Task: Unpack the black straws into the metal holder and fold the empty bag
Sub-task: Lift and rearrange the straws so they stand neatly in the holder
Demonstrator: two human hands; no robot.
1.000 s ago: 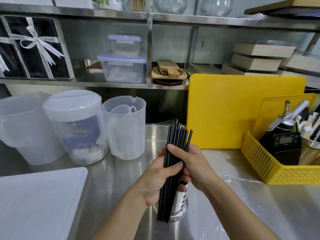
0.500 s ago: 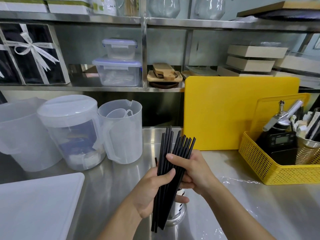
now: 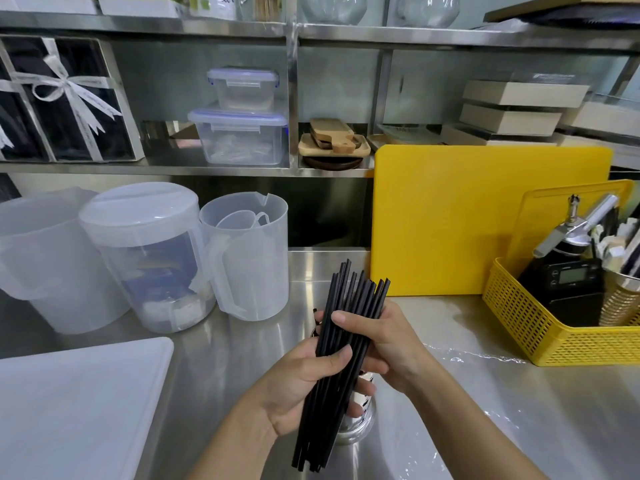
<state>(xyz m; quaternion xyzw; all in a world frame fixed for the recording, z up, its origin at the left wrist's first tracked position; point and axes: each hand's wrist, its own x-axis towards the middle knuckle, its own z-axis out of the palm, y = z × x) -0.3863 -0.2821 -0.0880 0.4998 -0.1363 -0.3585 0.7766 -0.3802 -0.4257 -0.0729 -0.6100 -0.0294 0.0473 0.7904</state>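
A bundle of black straws [image 3: 349,306] stands tilted in both hands above the steel counter, its tips fanned toward the top right. My left hand [image 3: 304,386] wraps the bundle's lower half. My right hand [image 3: 377,341] grips it higher up, thumb across the front. Behind the hands and straws, a shiny metal holder [image 3: 360,422] stands on the counter, mostly hidden. A clear plastic bag [image 3: 478,358] lies flat on the counter to the right of my right forearm.
Three translucent plastic pitchers [image 3: 149,258] stand at the left. A white board [image 3: 69,410] lies at the near left. A yellow cutting board [image 3: 485,220] leans at the back, and a yellow basket [image 3: 540,317] with tools sits at the right. Shelves above hold containers [image 3: 242,133].
The straw bundle has fanned out slightly at its tips and its lower ends have dropped lower in front of the holder. Both hands keep their grip.
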